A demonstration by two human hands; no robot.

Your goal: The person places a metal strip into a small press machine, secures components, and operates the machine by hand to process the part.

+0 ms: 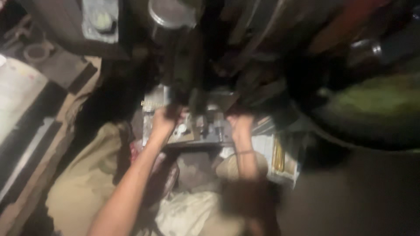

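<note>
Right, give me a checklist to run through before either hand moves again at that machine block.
1. Left hand placed on the metal block: ok, it rests at the block's left side, by the dark vertical column.
2. Right hand placed: ok, it sits at the block's right edge.
3. Grip of each hand: cannot tell, the picture is too blurred to show the fingers.
4. Brass-coloured rods out of the way: ok, they lie to the right of the right forearm, apart from both hands.
5. Large wheel clear of the arms: ok, it is well off to the right.
6. Lighting on the work: not ok, the scene is dim.
</note>
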